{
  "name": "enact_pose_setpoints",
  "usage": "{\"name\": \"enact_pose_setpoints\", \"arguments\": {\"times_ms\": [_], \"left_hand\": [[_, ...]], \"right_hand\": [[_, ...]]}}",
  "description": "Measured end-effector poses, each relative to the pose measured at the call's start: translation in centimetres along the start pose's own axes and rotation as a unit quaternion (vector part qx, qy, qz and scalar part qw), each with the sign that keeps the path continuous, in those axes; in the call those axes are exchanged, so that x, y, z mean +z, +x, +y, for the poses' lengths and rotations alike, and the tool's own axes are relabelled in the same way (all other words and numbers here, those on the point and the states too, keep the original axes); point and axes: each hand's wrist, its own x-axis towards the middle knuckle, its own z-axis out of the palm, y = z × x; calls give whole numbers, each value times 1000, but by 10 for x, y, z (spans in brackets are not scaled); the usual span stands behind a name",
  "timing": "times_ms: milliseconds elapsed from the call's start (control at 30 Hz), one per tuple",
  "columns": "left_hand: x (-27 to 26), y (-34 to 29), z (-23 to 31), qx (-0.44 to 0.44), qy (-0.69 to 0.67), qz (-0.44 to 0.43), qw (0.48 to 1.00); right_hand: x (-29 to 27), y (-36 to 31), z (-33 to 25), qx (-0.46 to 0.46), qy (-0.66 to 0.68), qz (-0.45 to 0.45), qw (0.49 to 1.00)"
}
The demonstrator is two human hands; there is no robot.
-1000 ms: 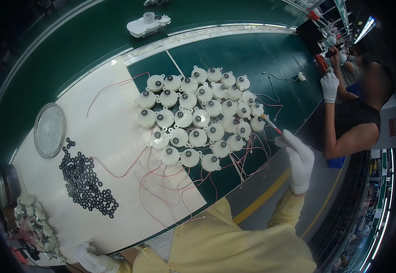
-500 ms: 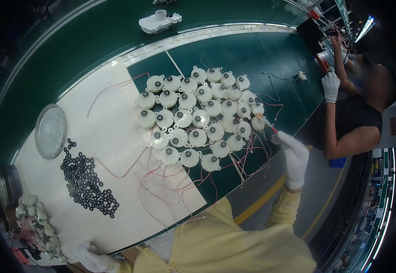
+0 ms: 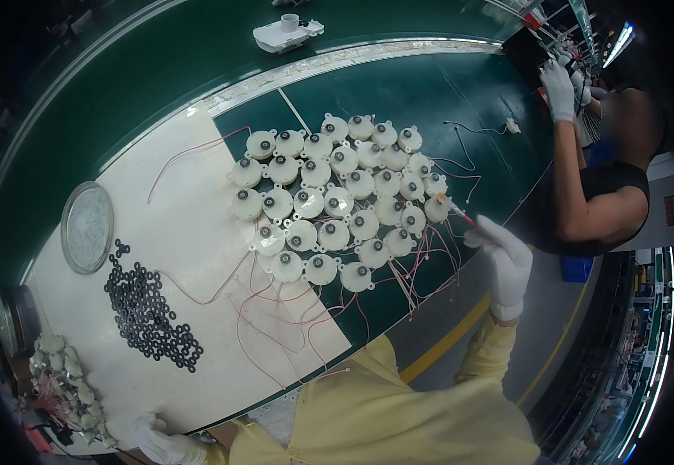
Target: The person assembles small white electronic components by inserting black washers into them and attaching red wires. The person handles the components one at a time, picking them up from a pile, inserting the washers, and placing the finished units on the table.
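Note:
My right hand (image 3: 507, 263), in a white glove, is closed around a small brush (image 3: 468, 221) with a red handle and a pale tip. The brush tip is at the right side of a cluster of round white motors (image 3: 337, 203), close to or touching one there; I cannot tell which. Most motors carry a dark round piece on top, and thin red and white wires trail from them. At the table's near left edge lies my left hand (image 3: 165, 442), also gloved, fingers loosely apart with nothing visible in them.
Many black rings (image 3: 147, 314) lie on the white sheet (image 3: 197, 178), beside a round clear dish (image 3: 89, 229). More wired parts (image 3: 65, 380) are piled at the lower left. A co-worker (image 3: 604, 186) stands at the right. A white housing (image 3: 286, 35) sits on the green belt (image 3: 174, 58).
The white housing has moved right along the belt. My right hand has shifted slightly right and down with the brush. The co-worker's gloved hand has moved up. My left hand stays put.

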Motion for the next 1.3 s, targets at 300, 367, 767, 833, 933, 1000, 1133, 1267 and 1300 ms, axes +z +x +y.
{"name": "enact_pose_setpoints", "arguments": {"times_ms": [300,367,767,833,933,1000,1133,1267,1300], "left_hand": [[0,-2,-1,-20,1,8,1000],[-2,-6,-5,-23,-8,6,1000],[-9,26,33,75,-7,-71,995],[-7,27,33,65,10,-74,995],[-9,38,38,44,-15,-90,995],[-7,48,35,76,-13,-96,992],[-20,65,16,117,14,-81,990],[-27,72,-10,108,51,-52,991],[-29,70,-17,90,52,-56,993]], "right_hand": [[-16,-12,0,19,1,9,1000],[-17,-15,-4,5,-4,27,1000],[117,22,-139,-455,-182,-287,823],[162,30,-162,-549,-219,-298,750],[242,35,-192,-622,-266,-286,678],[296,40,-195,-640,-310,-274,647],[396,49,-190,-634,-373,-254,628],[413,62,-180,-646,-335,-264,633],[409,62,-185,-644,-332,-296,622]]}}
